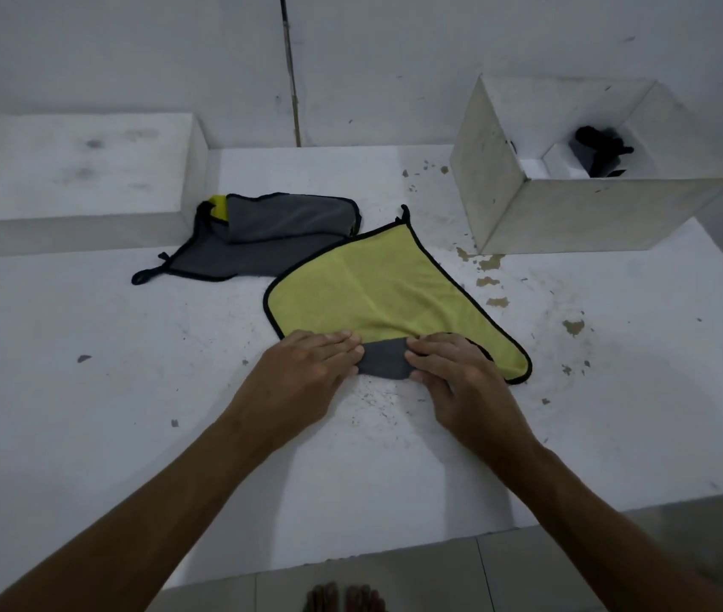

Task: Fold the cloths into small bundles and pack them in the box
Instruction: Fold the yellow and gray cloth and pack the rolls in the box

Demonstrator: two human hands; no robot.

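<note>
- The left hand (306,368) and the right hand (454,368) lie side by side on the near edge of a yellow cloth (390,284), fingers curled over a rolled-up strip that shows the cloth's grey underside (384,359). Both hands grip this first turn of the roll.
- Ahead of the hands, the rest of the yellow cloth lies flat on the white table (108,390), edged in black, with a small hanging loop at its far corner.
- Beyond the left hand, farther away, lies a second cloth (258,240), grey side up, loosely folded over itself and not yet bundled; a bit of yellow shows at one end.
- Far beyond the right hand stands an open white box (572,214) against the wall. Something dark (600,150) sits deep inside; it may be a packed bundle, but it is too dim to tell.
- Far to the left of the left hand sits a low white block (77,178).
- Judging by this, the task is partly done at most: one cloth is just starting to be rolled, another waits, and both must still go into the box.
</note>
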